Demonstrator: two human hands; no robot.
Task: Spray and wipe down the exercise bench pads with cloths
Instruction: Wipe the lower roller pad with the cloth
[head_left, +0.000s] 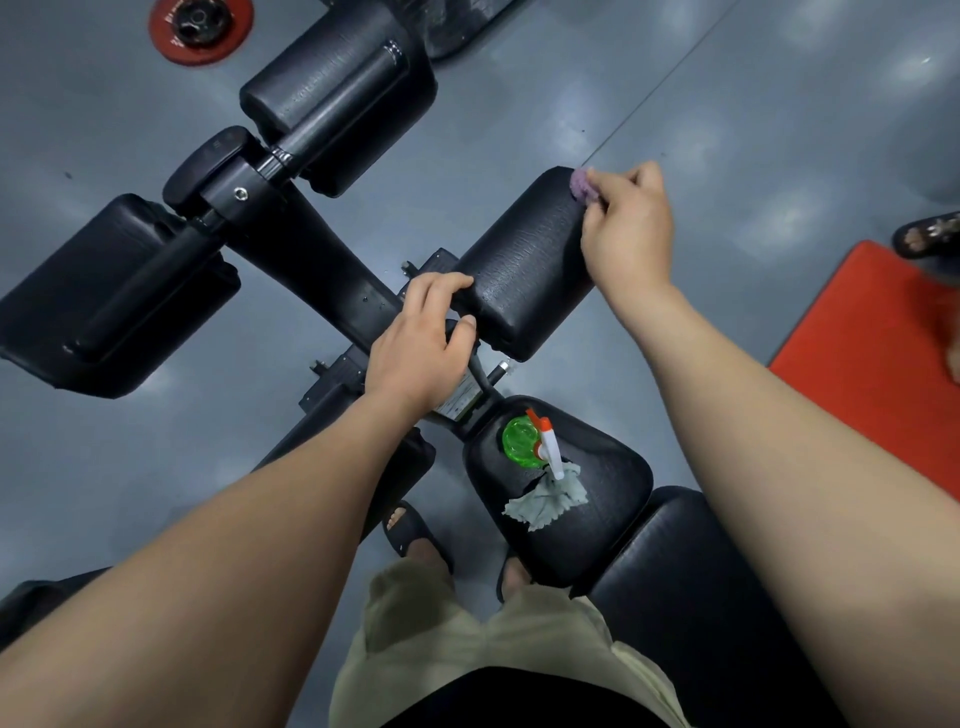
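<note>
The left hand (421, 343) curls closed around the black bench frame (322, 270), a green spray bottle (522, 439), its fill level unclear, stands on the seat pad (608, 478) touching a grey cloth (545, 499), and the right hand (623, 228) pinches a purple cloth (582, 184) against the leg pad's (524, 260) far corner.
</note>
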